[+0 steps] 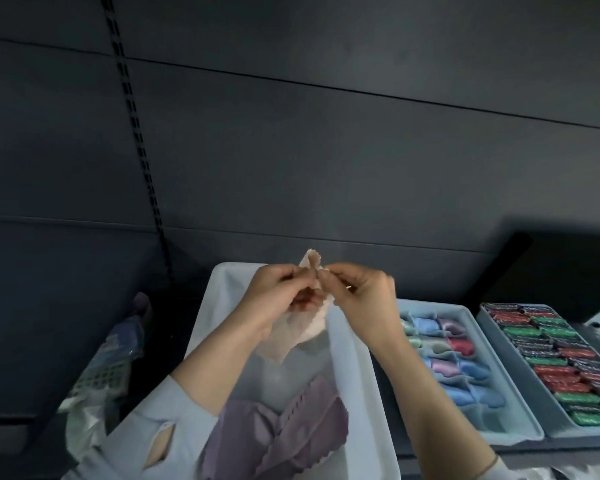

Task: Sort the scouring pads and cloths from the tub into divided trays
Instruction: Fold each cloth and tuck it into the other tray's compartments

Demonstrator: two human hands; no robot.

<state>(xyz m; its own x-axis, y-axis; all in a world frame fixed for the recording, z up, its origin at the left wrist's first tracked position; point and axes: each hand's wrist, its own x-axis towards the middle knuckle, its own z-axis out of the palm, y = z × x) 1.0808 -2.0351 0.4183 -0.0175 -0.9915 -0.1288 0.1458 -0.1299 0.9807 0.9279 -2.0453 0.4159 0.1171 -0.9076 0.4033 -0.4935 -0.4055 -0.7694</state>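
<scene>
This is looking like a shop or stockroom display bay rather than a home. Dark grey slatted wall panels (326, 150) are running across the whole background, and a black slotted shelving upright (136, 133), the kind that takes retail shelf brackets, is climbing the wall. Below it, merchandise is sitting in bulk: a pale grey divided plastic tray (520, 434) is holding rolled cloths in blue, pink, green and red, one per compartment, and beside it a second grey tray (485, 318) is carrying tightly packed rows of red, green and dark wrapped scouring pads. A white plastic tub (357, 393) is holding loose lilac cloths (291, 434). Packaged goods in clear wrapping (101, 368) are lying at the left.
</scene>
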